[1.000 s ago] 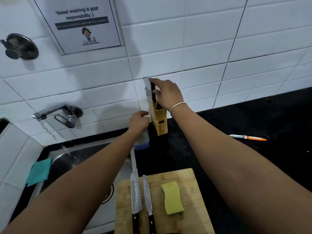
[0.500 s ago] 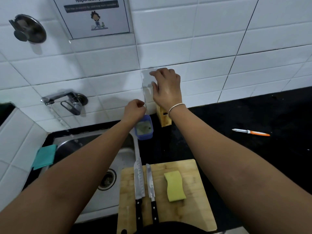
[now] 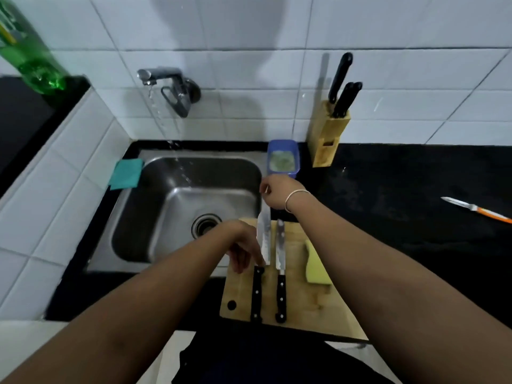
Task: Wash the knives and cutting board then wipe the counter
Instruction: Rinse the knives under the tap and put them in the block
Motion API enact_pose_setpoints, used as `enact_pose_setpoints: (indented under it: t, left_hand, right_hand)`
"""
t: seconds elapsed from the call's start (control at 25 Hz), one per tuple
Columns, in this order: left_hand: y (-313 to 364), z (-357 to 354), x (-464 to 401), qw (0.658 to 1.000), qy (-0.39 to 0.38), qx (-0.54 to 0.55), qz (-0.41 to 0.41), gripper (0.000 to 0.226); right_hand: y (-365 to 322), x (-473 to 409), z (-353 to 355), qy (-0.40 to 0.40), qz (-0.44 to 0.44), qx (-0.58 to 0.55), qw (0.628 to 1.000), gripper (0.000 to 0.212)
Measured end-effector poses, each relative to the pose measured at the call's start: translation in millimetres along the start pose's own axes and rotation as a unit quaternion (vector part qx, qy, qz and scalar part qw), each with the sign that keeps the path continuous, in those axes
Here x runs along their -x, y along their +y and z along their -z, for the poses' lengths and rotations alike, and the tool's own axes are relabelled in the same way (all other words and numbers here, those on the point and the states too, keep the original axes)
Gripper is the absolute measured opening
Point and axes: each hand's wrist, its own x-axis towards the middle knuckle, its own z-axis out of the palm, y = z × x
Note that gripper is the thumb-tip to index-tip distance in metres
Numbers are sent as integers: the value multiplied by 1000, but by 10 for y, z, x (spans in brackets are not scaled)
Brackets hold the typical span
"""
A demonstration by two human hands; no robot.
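Fingers [image 3: 243, 259] of the left hand [image 3: 241, 245] hang loosely apart, reaching for the wide knife [image 3: 261, 261] on the cutting board [image 3: 310, 303]. Right hand [image 3: 277, 194], withdrawn from the knife block [image 3: 327, 137], holds nothing discernible. One knife stowed; washing resumes.

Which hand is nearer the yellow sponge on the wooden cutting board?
Left. The left hand reaches the wider knife, two knives from the yellow sponge; the right hand hovers beyond the board's far edge.
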Motion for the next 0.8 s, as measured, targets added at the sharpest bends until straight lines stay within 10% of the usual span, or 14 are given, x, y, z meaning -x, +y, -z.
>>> enact_pose_setpoints:
  t: [0.36,0.8]
  left_hand:
    - [-256,-614,-96,983,72,167,-36,38]
    - [-725,174,300,966,186,127,-124,21]
  right_hand:
    - [-583,-190,-282,46,29,-38,998,27]
    - [-864,-245,-22,71,42,-75,994,25]
